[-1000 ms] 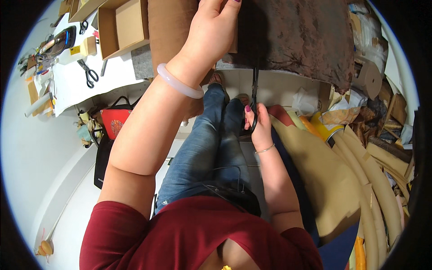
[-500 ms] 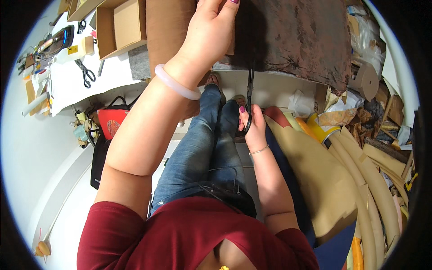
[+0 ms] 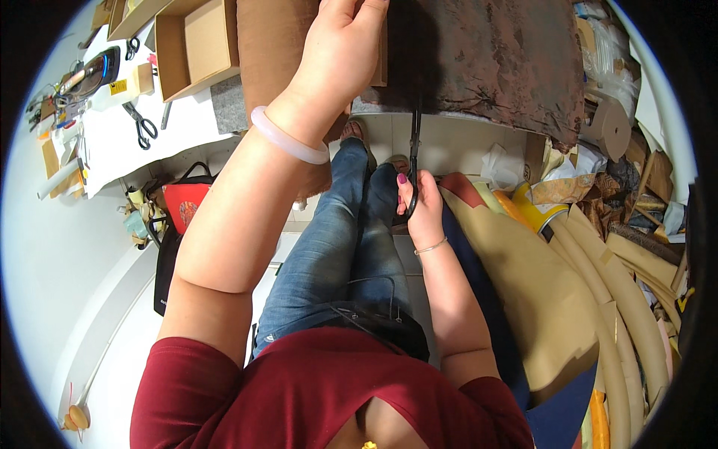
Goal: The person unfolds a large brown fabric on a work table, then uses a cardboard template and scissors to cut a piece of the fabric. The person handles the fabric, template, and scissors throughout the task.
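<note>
My right hand (image 3: pixel 426 209) is closed around the handle of black scissors (image 3: pixel 416 138), low in front of the table. The blades point away from me, and their tips reach the near edge of a dark brown mottled fabric (image 3: pixel 493 63). From here the blades look close together. My left hand (image 3: pixel 340 52) is stretched forward over the table, above the border between a plain brown cloth (image 3: pixel 271 52) and the mottled fabric. Its fingertips run out of the picture at the top, so what they touch is hidden.
Left on the table are an open cardboard box (image 3: pixel 198 45), another pair of scissors (image 3: pixel 140 126) and an iron (image 3: pixel 97 71). A red and black bag (image 3: pixel 185 206) sits below. Paper sheets and rolls (image 3: pixel 523 284) crowd my right side, with a brown roll (image 3: pixel 607 129) behind.
My left hand has shifted slightly up and left in the picture. The right hand with the scissors stays almost where it was; the whole view has turned a little.
</note>
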### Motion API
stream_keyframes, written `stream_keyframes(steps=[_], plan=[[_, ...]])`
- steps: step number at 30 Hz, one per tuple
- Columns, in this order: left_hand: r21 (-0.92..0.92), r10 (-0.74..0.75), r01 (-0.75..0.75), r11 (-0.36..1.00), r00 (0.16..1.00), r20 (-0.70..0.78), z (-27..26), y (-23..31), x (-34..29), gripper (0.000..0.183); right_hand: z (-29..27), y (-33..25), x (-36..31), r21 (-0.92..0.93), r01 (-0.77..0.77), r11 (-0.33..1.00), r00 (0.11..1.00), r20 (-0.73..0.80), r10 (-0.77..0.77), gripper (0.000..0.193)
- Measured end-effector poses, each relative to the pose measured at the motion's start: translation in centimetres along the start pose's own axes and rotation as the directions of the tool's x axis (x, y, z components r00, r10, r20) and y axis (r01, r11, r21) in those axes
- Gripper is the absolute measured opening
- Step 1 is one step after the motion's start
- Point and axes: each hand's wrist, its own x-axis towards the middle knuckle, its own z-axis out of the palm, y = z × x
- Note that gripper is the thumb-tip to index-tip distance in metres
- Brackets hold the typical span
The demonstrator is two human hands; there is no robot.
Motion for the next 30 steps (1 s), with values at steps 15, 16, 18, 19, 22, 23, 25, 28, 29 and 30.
stream_keyframes(steps=[15, 16, 18, 19, 22, 23, 25, 28, 29, 30], plan=[[-0.049, -0.074, 0.076, 0.996, 0.996, 0.045, -0.65, 0.47, -0.18, 0.054, 0.13, 0.07, -0.16, -0.015, -0.026, 1.0, 1.0, 0.004, 0.026, 0.032], [-0.049, -0.076, 0.079, 0.996, 0.996, 0.047, -0.63, 0.45, -0.14, 0.054, 0.07, 0.14, -0.25, -0.006, -0.007, 1.0, 1.0, 0.017, 0.007, 0.032], [-0.048, -0.08, 0.082, 0.995, 0.995, 0.051, -0.58, 0.42, -0.09, 0.054, -0.02, 0.39, -0.37, -0.032, -0.012, 0.999, 1.0, 0.013, 0.012, 0.033], [-0.047, -0.081, 0.083, 0.995, 0.995, 0.054, -0.53, 0.42, -0.13, 0.054, -0.06, 0.53, -0.36, -0.034, -0.017, 0.999, 1.0, 0.013, 0.018, 0.033], [-0.04, -0.084, 0.086, 0.996, 0.995, 0.056, -0.44, 0.45, -0.07, 0.054, -0.2, 0.83, -0.28, -0.036, -0.013, 0.999, 1.0, 0.013, 0.013, 0.033], [-0.038, -0.083, 0.086, 0.996, 0.995, 0.056, -0.4, 0.45, -0.08, 0.054, -0.24, 0.87, -0.22, -0.046, -0.006, 0.999, 1.0, 0.016, 0.007, 0.032], [-0.034, -0.085, 0.087, 0.996, 0.995, 0.057, -0.36, 0.47, -0.09, 0.054, -0.25, 0.87, -0.06, -0.049, 0.002, 0.999, 1.0, 0.031, 0.0, 0.029], [-0.031, -0.082, 0.084, 0.996, 0.995, 0.055, -0.39, 0.52, -0.13, 0.054, -0.18, 0.7, 0.13, 0.003, 0.012, 1.0, 1.0, 0.018, -0.013, 0.033], [-0.031, -0.084, 0.086, 0.996, 0.995, 0.055, -0.39, 0.52, -0.15, 0.054, -0.14, 0.64, 0.17, -0.015, 0.002, 1.0, 1.0, 0.011, -0.002, 0.033], [-0.029, -0.084, 0.086, 0.996, 0.995, 0.057, -0.43, 0.54, -0.14, 0.054, -0.13, 0.58, 0.19, -0.019, 0.002, 1.0, 1.0, 0.011, -0.002, 0.034]])
